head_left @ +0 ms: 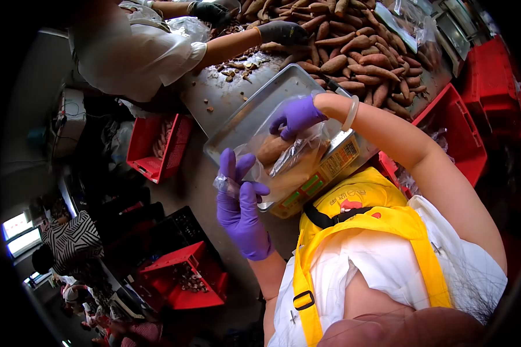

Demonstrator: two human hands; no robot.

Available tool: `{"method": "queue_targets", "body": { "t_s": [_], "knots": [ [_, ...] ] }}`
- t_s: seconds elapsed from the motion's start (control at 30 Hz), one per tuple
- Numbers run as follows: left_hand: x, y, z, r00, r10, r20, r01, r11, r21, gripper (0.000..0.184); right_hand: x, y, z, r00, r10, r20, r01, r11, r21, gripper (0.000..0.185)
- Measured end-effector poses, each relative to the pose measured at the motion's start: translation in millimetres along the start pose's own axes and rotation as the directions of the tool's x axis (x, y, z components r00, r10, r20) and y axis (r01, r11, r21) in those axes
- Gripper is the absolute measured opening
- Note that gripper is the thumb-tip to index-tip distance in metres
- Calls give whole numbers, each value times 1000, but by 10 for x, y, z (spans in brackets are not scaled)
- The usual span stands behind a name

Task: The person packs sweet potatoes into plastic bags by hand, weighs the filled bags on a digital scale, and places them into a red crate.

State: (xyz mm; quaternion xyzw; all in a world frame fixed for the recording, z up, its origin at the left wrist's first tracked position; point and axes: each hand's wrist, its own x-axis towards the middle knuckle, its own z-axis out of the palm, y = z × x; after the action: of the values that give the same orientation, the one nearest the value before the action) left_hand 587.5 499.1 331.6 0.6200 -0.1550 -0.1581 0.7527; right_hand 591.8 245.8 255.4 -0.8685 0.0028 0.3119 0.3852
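Observation:
A clear plastic bag (300, 157) with brown sweet potatoes (274, 149) inside rests on a kitchen scale (289, 199) with green displays. My right hand (298, 117), in a purple glove, presses on the bag's far side with its fingers curled round the plastic. My left hand (241, 208), also gloved in purple, is at the bag's near left end. Some twisted clear plastic crosses its bent fingers, and the thumb lies against it. A grey metal tray (246, 118) lies just beyond the bag, partly hidden by it.
A large heap of sweet potatoes (353, 52) covers the far table. Across from me, a co-worker's gloved hand (282, 33) reaches into it. Red crates (185, 277) stand on the floor at left, and another red crate (460, 136) is at right.

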Motion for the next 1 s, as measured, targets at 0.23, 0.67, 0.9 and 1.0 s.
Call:
{"method": "queue_targets", "body": {
  "t_s": [0.23,0.67,0.9,1.0],
  "knots": [
    [14,-37,78,997,-49,58,52,997,-53,45,130,-43,123,952,305,-13,-303,940,-155,49],
    [124,-86,69,998,-65,-20,63,996,-59,54,-1049,-59,257,914,142,-381,257,523,813,34],
    [38,-207,414,961,-219,170,232,971,-59,37,-1195,-52,673,861,227,-455,323,445,835,30],
    [22,-262,458,939,-270,212,299,946,-122,30,-1261,-50,757,867,216,-448,327,431,841,29]
  ]
}}
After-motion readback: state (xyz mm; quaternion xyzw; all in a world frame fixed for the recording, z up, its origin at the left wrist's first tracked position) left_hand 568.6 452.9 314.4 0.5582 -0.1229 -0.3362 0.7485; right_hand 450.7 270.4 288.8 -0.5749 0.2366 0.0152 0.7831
